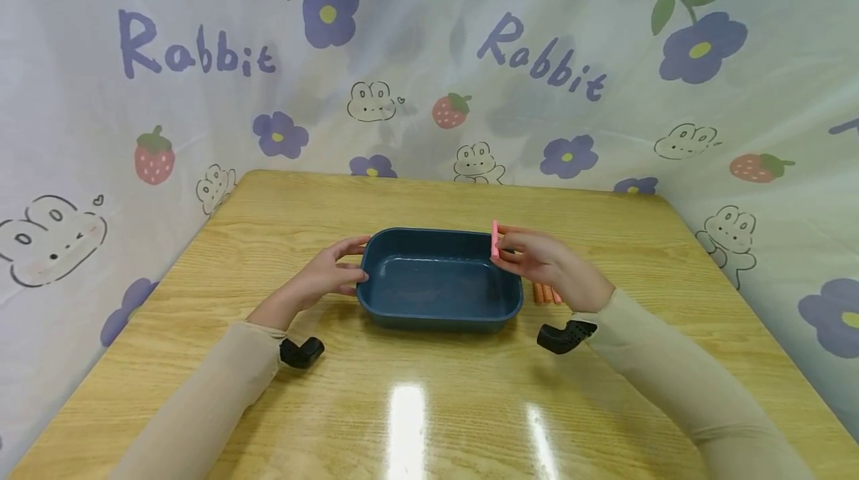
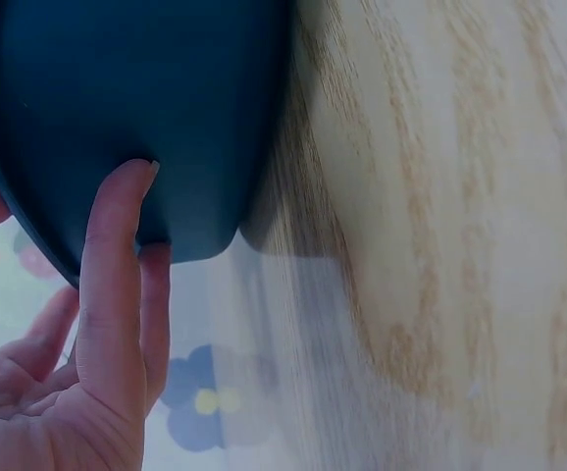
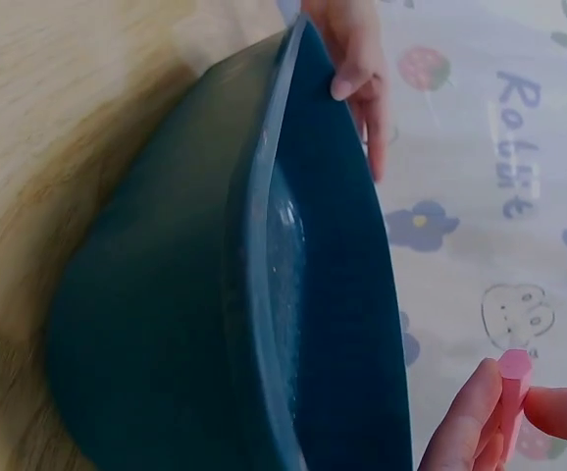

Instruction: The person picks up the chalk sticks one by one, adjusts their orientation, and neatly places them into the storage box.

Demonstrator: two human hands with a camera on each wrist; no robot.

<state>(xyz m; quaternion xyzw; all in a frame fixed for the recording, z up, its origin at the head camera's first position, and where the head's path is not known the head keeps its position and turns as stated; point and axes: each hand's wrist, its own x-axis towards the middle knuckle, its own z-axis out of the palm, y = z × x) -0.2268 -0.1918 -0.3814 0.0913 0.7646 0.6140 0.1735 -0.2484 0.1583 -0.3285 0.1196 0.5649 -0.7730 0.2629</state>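
A dark blue rectangular basin (image 1: 436, 322) with rounded corners stands on the wooden table, nothing visible inside it. My left hand (image 1: 324, 271) holds its left end at the rim, the thumb over the edge and the fingers against the wall; the left wrist view has those fingers (image 2: 115, 265) close up. Over the basin's right end, my right hand (image 1: 542, 256) pinches a slim pink stick (image 1: 495, 240) between thumb and fingers, upright in the head view. Its end looks six-sided in the right wrist view, where the stick (image 3: 515, 378) appears beside the basin wall (image 3: 166, 324).
Several orange and pink sticks (image 1: 546, 294) lie side by side on the table right of the basin, partly covered by my right hand. Behind the wooden table (image 1: 322, 204) hangs a pale curtain (image 1: 429, 33) printed with rabbits, flowers and strawberries.
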